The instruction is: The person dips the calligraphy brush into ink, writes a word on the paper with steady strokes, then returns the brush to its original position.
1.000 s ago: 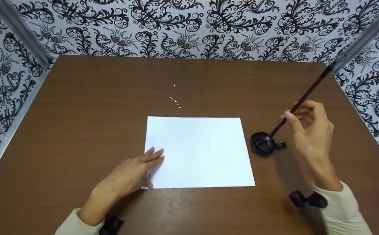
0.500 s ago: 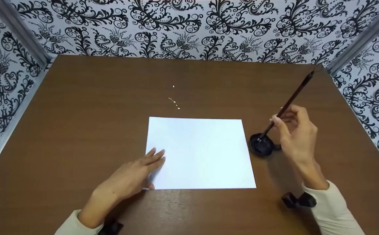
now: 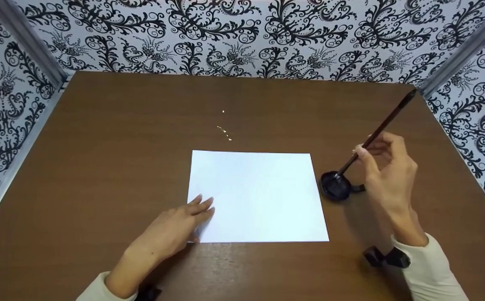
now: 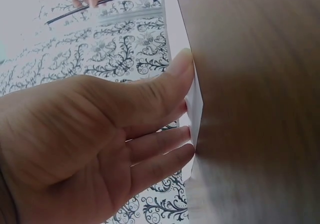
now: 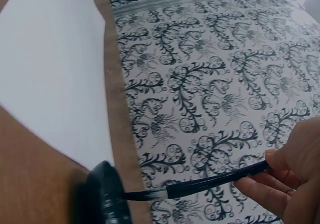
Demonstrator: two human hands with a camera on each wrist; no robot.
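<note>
A dark brown paintbrush (image 3: 386, 123) slants up to the right, pinched between the thumb and fingers of my right hand (image 3: 392, 177). Its lower tip is inside a small round black dish (image 3: 336, 187) with a short handle, just right of the paper. In the right wrist view the brush's pale ferrule (image 5: 155, 194) shows beside the dish rim (image 5: 107, 191). A blank white sheet of paper (image 3: 259, 196) lies flat on the table. My left hand (image 3: 175, 228) rests with extended fingers on its lower left corner; in the left wrist view the thumb (image 4: 165, 84) touches the paper edge.
The brown wooden table (image 3: 100, 146) carries a few tiny pale flecks (image 3: 225, 133) behind the paper. Panels with black scroll patterns (image 3: 225, 37) stand along the back and both sides, joined by grey corner posts (image 3: 25, 37).
The brush first swings to a lower, more leftward position with my right hand, then shifts slightly back right, its tip staying in the dish. My left hand stays on the paper, shifting slightly.
</note>
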